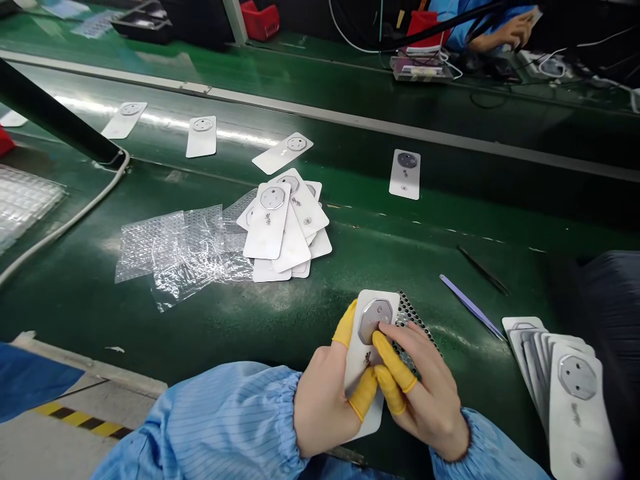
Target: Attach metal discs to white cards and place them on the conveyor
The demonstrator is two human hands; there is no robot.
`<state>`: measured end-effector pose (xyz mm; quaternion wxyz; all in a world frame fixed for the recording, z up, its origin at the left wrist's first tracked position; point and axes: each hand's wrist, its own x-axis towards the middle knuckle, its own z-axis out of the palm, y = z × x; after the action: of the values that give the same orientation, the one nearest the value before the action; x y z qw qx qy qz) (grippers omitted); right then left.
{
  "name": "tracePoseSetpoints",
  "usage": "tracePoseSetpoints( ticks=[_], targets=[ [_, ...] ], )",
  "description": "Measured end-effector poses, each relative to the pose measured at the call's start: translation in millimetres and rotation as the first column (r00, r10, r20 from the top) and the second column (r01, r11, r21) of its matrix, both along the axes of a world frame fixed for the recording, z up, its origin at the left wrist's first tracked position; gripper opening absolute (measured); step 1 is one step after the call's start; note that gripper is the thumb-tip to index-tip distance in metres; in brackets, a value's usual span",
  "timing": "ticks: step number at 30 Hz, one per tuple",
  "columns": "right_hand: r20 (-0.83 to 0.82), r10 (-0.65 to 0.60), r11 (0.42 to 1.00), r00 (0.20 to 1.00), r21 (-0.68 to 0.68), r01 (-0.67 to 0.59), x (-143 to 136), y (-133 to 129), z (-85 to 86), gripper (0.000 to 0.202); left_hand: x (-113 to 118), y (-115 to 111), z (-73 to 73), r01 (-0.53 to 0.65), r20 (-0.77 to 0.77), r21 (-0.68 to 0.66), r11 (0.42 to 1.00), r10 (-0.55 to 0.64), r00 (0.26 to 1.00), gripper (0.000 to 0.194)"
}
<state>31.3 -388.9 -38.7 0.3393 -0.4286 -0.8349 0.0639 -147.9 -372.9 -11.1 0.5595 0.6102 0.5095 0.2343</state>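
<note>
Green workbench (210, 333), left fingers (363, 395) pinching a white panel (357, 360), right fingers (395, 363) bunched against its face (whether gripping, unclear).

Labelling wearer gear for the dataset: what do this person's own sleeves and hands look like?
Both sleeves are light blue; fine darker stripes show on the left one. The cuffs are gathered at the wrists. The left hand and right hand each show two yellow finger cots, slightly wrinkled, with no full gloves. No lettering is visible on the sleeves.
</note>
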Motion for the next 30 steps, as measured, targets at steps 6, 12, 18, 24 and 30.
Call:
tracePoseSetpoints(
  ticks=[6, 12, 18, 24, 30],
  targets=[
    [0.143, 0.019, 0.998, 0.989, -0.06, -0.011, -8, 0, 1.7, 0.029, -2, 5, -4.6, -0.084, 0.03, -0.05, 0.995, 0.086, 0.996, 0.058],
    [0.165, -0.005, 0.996, 0.986, -0.087, 0.02, -12, -3, -0.8, 0.024, 0, 1, -6.8, -0.158, 0.131, -0.108, 0.982, 0.172, 0.976, 0.056],
    [-0.017, 0.016, 0.983, 1.0, -0.181, -0.019, -13, -3, -4.2, 0.044, 0, 7, -7.2, -0.13, 0.113, -0.126, 0.983, 0.145, 0.983, 0.057],
    [-0.276, -0.028, 0.968, 0.961, -0.247, -0.043, -13, -8, 2.4, 0.044, 5, 17, 2.9, -0.115, 0.436, -0.429, 0.896, 0.317, 0.842, 0.062],
    [-0.407, -0.09, 0.954, 0.909, -0.298, -0.038, -14, -11, 13.0, 0.04, 6, 17, 8.6, -0.091, 0.502, -0.484, 0.87, 0.361, 0.786, 0.057]
  ],
)
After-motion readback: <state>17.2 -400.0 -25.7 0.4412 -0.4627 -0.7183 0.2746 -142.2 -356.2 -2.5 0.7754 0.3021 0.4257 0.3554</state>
